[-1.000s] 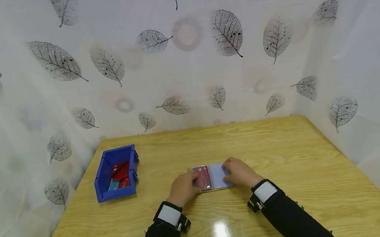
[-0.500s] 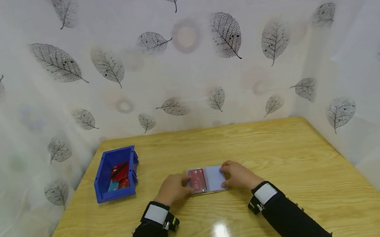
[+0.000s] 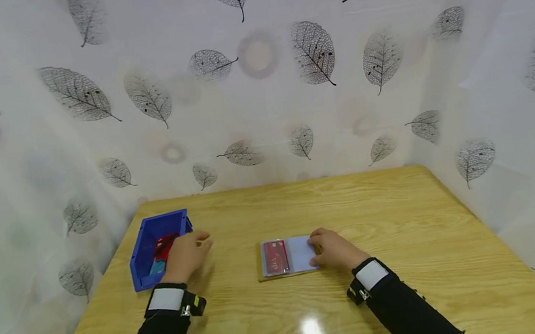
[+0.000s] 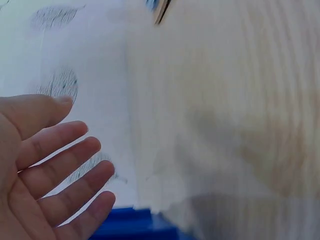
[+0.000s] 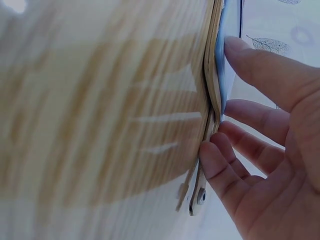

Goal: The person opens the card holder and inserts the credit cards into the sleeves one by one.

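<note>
An opened card holder (image 3: 300,253) lies on the table with clear sleeves over a tan cover. A red card marked VIP (image 3: 276,257) sits in its left sleeve. My right hand (image 3: 337,250) holds the holder's right edge; in the right wrist view the thumb rests on the sleeve side, the other fingers along the edge by a strap with a metal snap (image 5: 201,196). My left hand (image 3: 187,255) is over the right side of a blue bin (image 3: 139,276), fingers extended and apart, holding nothing. Red cards (image 3: 161,245) lie in the bin, partly hidden by that hand.
The wooden table (image 3: 372,200) reaches back to a pale curtain (image 3: 271,102) printed with leaves. A light-blue card (image 3: 157,267) shows in the bin, and a dark slim item lies across the red cards.
My left hand has let go of the card holder's left side and moved left to the blue bin. The holder first shifted slightly left; my right hand stays at its right edge.
</note>
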Motion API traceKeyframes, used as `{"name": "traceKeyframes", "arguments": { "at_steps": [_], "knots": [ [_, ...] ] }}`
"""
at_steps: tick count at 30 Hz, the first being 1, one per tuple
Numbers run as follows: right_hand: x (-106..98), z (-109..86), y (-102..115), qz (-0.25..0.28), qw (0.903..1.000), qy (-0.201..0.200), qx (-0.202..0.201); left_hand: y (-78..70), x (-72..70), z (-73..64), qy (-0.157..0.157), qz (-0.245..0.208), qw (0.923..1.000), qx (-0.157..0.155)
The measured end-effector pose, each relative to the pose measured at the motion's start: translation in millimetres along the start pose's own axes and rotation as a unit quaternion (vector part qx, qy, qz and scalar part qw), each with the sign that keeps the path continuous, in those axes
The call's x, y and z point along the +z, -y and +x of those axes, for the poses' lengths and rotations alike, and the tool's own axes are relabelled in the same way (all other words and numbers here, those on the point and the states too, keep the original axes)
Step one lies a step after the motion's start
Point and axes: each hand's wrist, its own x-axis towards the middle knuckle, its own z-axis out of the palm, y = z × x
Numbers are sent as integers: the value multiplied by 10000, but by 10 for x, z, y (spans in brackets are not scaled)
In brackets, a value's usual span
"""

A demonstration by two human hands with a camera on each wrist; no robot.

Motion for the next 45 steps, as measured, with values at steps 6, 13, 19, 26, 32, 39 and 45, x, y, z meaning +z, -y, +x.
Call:
{"name": "traceKeyframes", "arguments": {
  "at_steps": [6,13,19,26,32,39,45],
  "knots": [
    [42,-8,5,10,10000,-21,-41,229,-311,-5,-880,60,9953,-396],
    [88,-25,0,133,9999,-42,-52,574,-277,-36,-517,373,9916,-1130],
    [84,-28,2,54,9999,-55,-152,779,-187,-49,76,771,9897,-1205],
    [49,-20,24,-33,9998,-33,-188,869,-122,-7,366,860,9877,-1253],
    [42,-5,20,0,9999,-78,-104,936,-76,94,261,1148,9846,-1292],
    [25,-3,27,77,9999,-95,-71,920,-90,150,345,1480,9817,-1148],
    [8,-7,27,43,9999,-108,-60,834,-178,158,346,1322,9837,-1165]
  ]
}}
